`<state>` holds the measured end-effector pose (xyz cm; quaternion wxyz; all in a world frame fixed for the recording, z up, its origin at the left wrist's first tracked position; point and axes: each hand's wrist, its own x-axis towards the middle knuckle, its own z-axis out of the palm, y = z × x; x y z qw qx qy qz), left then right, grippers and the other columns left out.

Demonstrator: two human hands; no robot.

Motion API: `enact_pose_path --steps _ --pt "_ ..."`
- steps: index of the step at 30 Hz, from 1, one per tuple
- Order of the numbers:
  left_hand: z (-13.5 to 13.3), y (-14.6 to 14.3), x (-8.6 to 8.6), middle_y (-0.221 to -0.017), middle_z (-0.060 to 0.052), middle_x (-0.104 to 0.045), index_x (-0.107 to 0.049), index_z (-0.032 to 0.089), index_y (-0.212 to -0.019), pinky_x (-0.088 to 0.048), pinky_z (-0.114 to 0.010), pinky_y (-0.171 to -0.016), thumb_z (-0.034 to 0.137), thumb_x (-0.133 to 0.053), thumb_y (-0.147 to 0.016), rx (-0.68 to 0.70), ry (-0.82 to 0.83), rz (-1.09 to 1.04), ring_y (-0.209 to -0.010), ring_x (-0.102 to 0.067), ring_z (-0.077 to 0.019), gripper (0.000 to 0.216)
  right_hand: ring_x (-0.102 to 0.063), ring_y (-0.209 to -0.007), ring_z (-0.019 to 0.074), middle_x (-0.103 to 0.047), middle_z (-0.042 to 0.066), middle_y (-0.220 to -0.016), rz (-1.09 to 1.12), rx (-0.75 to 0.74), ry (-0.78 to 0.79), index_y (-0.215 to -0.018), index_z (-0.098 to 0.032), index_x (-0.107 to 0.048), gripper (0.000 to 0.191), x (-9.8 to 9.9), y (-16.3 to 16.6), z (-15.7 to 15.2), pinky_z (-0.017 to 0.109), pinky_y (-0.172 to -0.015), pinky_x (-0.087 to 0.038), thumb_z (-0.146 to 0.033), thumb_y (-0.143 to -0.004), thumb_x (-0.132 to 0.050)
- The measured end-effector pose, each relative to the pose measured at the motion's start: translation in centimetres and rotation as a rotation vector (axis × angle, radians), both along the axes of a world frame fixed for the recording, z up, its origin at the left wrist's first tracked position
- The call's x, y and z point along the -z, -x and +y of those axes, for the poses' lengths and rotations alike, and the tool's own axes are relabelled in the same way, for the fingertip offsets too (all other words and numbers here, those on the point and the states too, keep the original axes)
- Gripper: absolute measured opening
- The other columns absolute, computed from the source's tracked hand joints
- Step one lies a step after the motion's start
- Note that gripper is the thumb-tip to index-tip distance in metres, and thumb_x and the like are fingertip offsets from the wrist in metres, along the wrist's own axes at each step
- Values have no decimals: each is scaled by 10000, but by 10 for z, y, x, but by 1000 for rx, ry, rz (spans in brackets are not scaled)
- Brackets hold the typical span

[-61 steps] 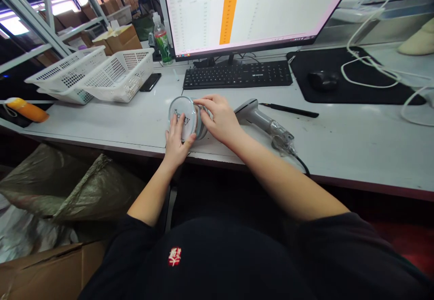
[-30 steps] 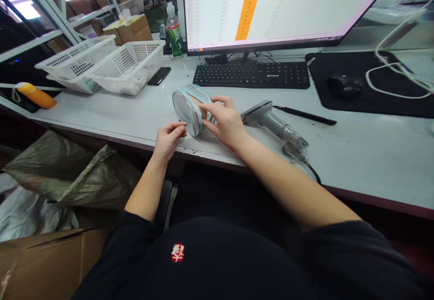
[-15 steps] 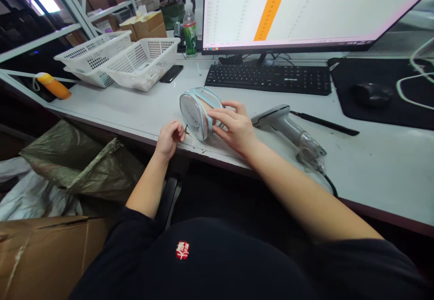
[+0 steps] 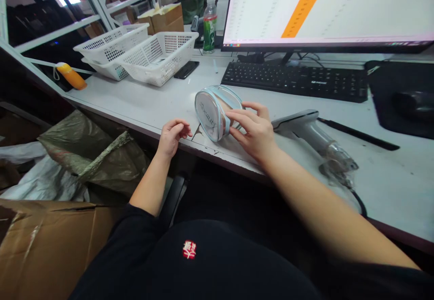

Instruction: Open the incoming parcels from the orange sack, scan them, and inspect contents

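Observation:
A clear cosmetic bag (image 4: 209,114) with light blue edging and the word "beauty" on its side stands near the desk's front edge. My right hand (image 4: 253,128) grips it from the right, thumb low and fingers along its upper side. Left of the bag, at the desk edge, my left hand (image 4: 173,136) is loosely closed, fingers curled in and apart from the bag. Whether anything small is inside those fingers is hidden. To the right of my right hand lies a grey barcode scanner (image 4: 318,139), its handle wrapped in plastic.
White perforated baskets (image 4: 159,60), a phone (image 4: 186,70) and a green-labelled bottle (image 4: 209,26) stand behind. A keyboard (image 4: 291,81) lies below the monitor (image 4: 325,11); a black box cutter-like stick (image 4: 359,133) and a mouse (image 4: 415,103) are right. An orange bottle (image 4: 72,76) sits far left.
The view has swung left, so the scene sits further right. My right hand keeps hold of the bag, which barely moves on the desk. My left hand stays curled, slightly further from the bag.

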<state>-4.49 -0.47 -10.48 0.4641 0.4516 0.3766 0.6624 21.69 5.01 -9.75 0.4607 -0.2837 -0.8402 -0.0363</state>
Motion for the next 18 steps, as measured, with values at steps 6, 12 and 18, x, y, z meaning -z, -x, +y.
enact_pose_path --steps 6,12,18 --pt "-1 16 -4 -937 -98 -801 -767 197 -737 -545 -379 -921 603 -722 -863 -181 -72 411 -979 -748 -256 428 -569 -1272 357 -777 52 -1180 -17 -6 24 -1246 -335 -757 309 -1 -2 0 607 -1076 -492 -386 -950 -682" --pt "6 41 -16 -912 -42 -776 -809 245 -1082 -505 -412 -1055 416 -756 -858 -315 -78 720 -1007 -725 -255 287 -593 -1270 330 -795 45 -1145 -59 -55 11 -1073 -301 -806 195 -4 -3 -3 542 -1017 -560 -404 -953 -692" --pt "16 44 -36 -1321 -119 -625 -666 229 -725 -184 -584 -1295 557 -723 -884 -560 -242 992 -1502 -343 -384 369 -594 -1313 311 -788 37 -1169 -99 -78 31 -967 -289 -796 159 -10 -4 -7 532 -1067 -554 -403 -960 -685"
